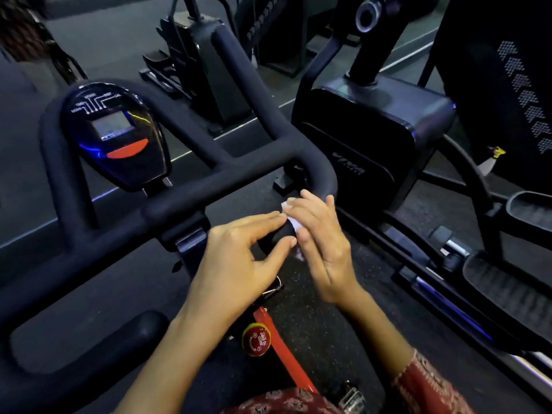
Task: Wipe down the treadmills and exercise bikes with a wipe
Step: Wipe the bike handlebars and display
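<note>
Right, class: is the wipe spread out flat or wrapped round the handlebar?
Wrapped: the wipe shows only as white strips curving over the handlebar end beneath the right hand; its folds underneath cannot be told.

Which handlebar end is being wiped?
The right end: the left hand grips it and the right hand holds a white wipe against it. The left end is untouched.
</note>
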`<state>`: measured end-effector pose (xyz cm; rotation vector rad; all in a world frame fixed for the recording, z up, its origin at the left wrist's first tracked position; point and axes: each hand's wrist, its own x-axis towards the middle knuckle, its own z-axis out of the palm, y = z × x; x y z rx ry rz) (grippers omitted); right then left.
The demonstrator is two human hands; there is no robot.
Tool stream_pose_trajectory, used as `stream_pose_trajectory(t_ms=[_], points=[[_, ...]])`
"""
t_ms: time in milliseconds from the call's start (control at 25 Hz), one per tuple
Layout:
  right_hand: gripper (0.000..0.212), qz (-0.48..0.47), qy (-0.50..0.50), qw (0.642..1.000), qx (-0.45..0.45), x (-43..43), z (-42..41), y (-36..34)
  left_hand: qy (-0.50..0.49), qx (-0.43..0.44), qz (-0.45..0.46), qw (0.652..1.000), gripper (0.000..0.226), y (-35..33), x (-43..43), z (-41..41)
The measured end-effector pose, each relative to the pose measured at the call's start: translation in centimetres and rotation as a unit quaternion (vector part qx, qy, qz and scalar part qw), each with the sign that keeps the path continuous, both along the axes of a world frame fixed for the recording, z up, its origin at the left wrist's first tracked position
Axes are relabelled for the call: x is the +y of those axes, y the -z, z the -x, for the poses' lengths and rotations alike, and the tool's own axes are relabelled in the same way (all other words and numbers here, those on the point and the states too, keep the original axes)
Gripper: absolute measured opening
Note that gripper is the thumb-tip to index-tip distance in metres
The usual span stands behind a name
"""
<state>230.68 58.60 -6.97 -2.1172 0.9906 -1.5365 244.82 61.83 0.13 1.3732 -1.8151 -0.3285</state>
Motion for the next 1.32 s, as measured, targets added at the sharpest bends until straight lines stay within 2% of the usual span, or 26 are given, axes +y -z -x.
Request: stream_pose_trajectory(t_ms=[80,200,280,400,480,600,720,880,1080,1200,1240,1320], points=[[0.034,-0.033,0.016,0.999,0.006,-3.6,1.7,0.0,0.000,-0.001,0.004,1.000,0.032,0.1,-0.1,0.1],[0.032,-0.146,0.041,0.983,-0.102,-6.1,1.8,-1.1,-0.003,-0.001,0.011,1.000,0.031,0.4,-0.2,0.2],[0.033,-0.129,0.046,0.985,-0.109,-3.3,0.3,-0.3,-0.002,0.000,0.013,1.000,0.033,0.5,0.0,0.1],[0.032,-0.051,-0.006,0.998,-0.039,-0.5,-0.1,-0.1,0.002,-0.006,0.013,1.000,0.036,0.6,0.1,-0.1],[0.032,-0.067,-0.002,0.998,-0.018,-2.9,1.0,-0.6,0.003,-0.017,0.017,1.000,0.038,0.7,0.3,-0.1],[0.035,-0.133,0.037,0.988,-0.068,-4.9,1.7,-1.3,0.001,-0.043,0.019,0.999,0.037,0.4,1.1,-0.4],[0.034,-0.099,0.053,0.992,-0.053,-1.1,-1.0,-1.2,0.000,-0.079,0.020,0.997,0.032,0.1,2.2,-2.0],[0.033,-0.066,-0.006,0.997,-0.028,3.3,-4.8,-2.9,-0.027,-0.109,0.024,0.993,0.032,-1.0,5.5,-5.4],[0.012,-0.101,-0.029,0.991,-0.084,9.3,-10.8,-7.0,-0.063,-0.131,0.046,0.988,0.038,-0.7,11.1,-13.2],[0.012,-0.065,-0.041,0.997,0.005,12.4,-15.3,-7.3,-0.078,-0.153,0.047,0.984,0.040,0.5,13.9,-17.6],[0.019,-0.035,-0.010,0.997,0.070,13.1,-16.7,-6.6,-0.079,-0.165,0.050,0.982,0.042,1.0,14.5,-19.0],[0.033,0.047,0.105,0.971,0.212,14.3,-18.1,-4.1,-0.062,-0.201,0.051,0.976,0.050,2.2,15.4,-21.6]])
